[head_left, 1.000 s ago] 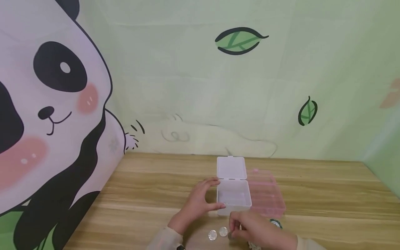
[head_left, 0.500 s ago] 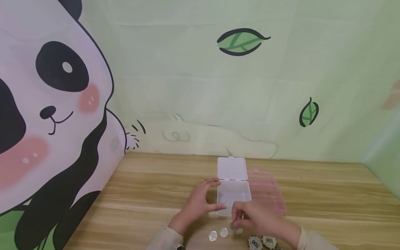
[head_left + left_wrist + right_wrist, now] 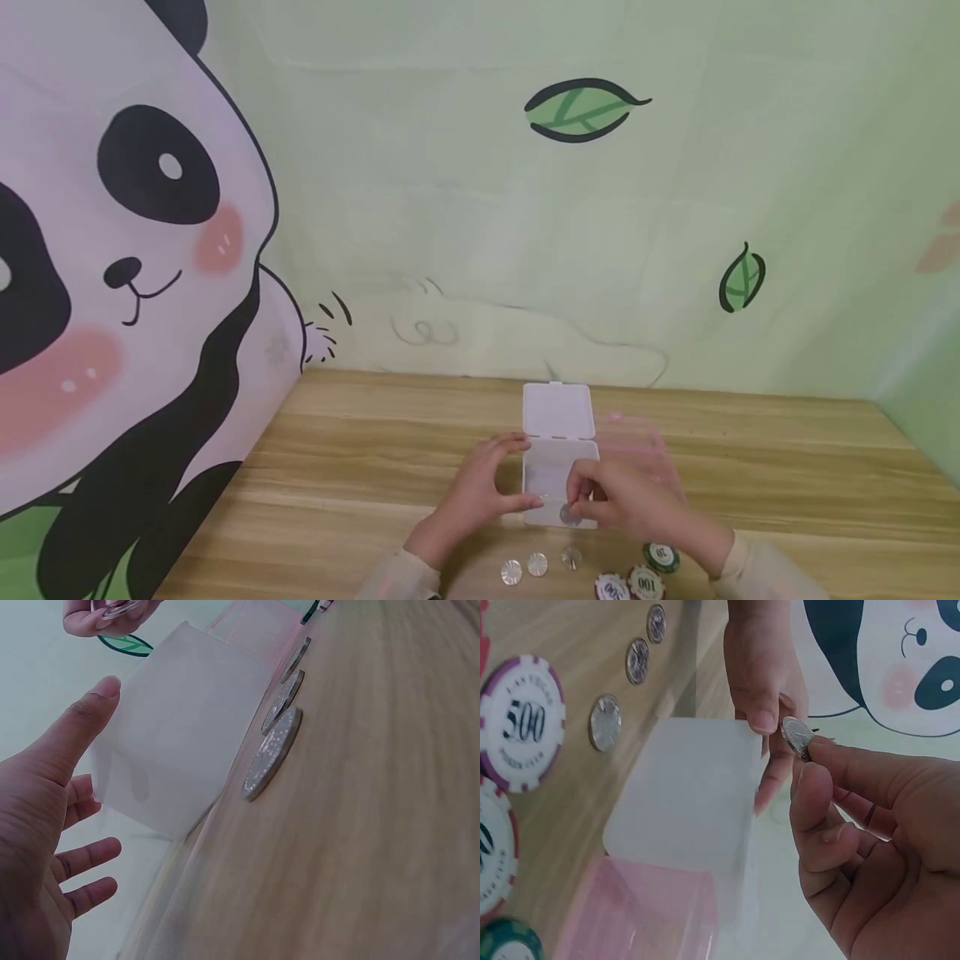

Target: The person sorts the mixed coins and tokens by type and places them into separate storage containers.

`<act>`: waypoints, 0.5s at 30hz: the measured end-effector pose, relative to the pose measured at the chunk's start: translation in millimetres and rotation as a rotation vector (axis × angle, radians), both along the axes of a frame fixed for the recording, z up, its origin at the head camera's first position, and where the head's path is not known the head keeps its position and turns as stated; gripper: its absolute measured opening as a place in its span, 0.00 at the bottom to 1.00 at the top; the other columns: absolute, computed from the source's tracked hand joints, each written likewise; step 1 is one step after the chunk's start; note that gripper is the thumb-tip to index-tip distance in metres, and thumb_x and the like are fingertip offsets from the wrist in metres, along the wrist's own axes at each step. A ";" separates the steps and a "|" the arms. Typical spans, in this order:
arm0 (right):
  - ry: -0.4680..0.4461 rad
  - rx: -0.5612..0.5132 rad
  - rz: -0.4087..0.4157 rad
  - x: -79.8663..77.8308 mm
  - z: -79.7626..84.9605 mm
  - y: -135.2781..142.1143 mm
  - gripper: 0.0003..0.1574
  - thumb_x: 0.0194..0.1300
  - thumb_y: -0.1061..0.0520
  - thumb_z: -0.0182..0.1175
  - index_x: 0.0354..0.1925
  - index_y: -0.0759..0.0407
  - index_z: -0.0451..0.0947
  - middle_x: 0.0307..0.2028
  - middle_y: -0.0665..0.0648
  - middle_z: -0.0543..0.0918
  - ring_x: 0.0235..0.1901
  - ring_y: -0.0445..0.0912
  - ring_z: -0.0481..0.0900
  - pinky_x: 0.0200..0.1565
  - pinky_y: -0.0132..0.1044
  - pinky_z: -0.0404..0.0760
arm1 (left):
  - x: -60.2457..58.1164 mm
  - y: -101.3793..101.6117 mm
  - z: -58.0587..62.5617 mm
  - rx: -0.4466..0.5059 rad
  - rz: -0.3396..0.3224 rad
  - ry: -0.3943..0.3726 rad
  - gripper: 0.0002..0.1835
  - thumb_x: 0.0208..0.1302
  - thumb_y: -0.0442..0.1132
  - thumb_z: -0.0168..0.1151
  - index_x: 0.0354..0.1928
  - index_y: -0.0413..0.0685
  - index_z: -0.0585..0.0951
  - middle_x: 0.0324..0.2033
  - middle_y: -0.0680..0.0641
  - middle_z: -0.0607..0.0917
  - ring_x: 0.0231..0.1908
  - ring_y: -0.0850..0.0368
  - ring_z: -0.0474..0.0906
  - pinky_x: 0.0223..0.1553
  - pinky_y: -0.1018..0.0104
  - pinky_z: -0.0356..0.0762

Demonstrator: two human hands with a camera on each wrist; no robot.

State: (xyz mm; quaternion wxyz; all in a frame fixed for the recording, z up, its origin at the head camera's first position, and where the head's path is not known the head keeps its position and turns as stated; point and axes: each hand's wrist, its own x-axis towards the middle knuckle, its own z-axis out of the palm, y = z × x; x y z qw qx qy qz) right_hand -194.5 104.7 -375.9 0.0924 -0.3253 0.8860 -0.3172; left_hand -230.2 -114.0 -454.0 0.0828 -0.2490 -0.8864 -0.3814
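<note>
An open white plastic box [image 3: 538, 479] stands at mid-table, its lid [image 3: 557, 410] hinged back. My left hand [image 3: 476, 487] is at its left side, thumb along the front rim and index finger near the hinge, fingers spread and relaxed. A silver coin [image 3: 796, 736] is pinched between thumb and index finger of my right hand [image 3: 626, 500], over the box's front wall in the head view. On the table in front of the box lies a row of three silver coins [image 3: 511, 572]; they show edge-on in the left wrist view.
A translucent pink container [image 3: 645, 450] stands right of the white box, partly behind my right arm. Near the front right lie several poker chips: a green-edged one [image 3: 662, 557], a 100 chip [image 3: 646, 582] and a 500 chip [image 3: 523, 724]. A panda-printed cloth [image 3: 450, 167] hangs behind the table.
My right hand has lifted the coin from the table up toward the white box's front, uncovering a table coin and the poker chips. My left hand has stayed at the box.
</note>
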 end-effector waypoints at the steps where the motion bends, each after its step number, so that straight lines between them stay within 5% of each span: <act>1: 0.006 0.004 -0.002 -1.3 0.9 0.4 0.06 0.56 0.55 0.61 0.28 0.52 0.71 0.23 0.44 0.76 0.22 0.31 0.69 0.25 0.25 0.72 | 0.0 0.0 -0.1 0.003 -0.002 -0.001 0.39 0.39 0.58 0.69 0.57 0.53 0.71 0.61 0.54 0.70 0.62 0.52 0.64 0.62 0.50 0.60; 7: 0.064 0.039 -0.042 -8.5 4.5 -0.4 0.06 0.55 0.54 0.61 0.28 0.49 0.71 0.23 0.42 0.76 0.22 0.32 0.70 0.25 0.25 0.71 | 0.1 -0.1 -0.5 -0.006 -0.010 0.020 0.38 0.40 0.59 0.68 0.56 0.52 0.71 0.60 0.54 0.70 0.61 0.53 0.65 0.62 0.50 0.61; 15: 0.009 0.009 -0.082 -20.3 3.3 -3.9 0.05 0.57 0.55 0.59 0.30 0.51 0.71 0.26 0.46 0.77 0.21 0.36 0.72 0.23 0.28 0.74 | -1.0 -0.5 -2.6 -0.011 -0.008 0.011 0.39 0.40 0.58 0.68 0.57 0.53 0.71 0.61 0.55 0.69 0.62 0.53 0.64 0.63 0.51 0.60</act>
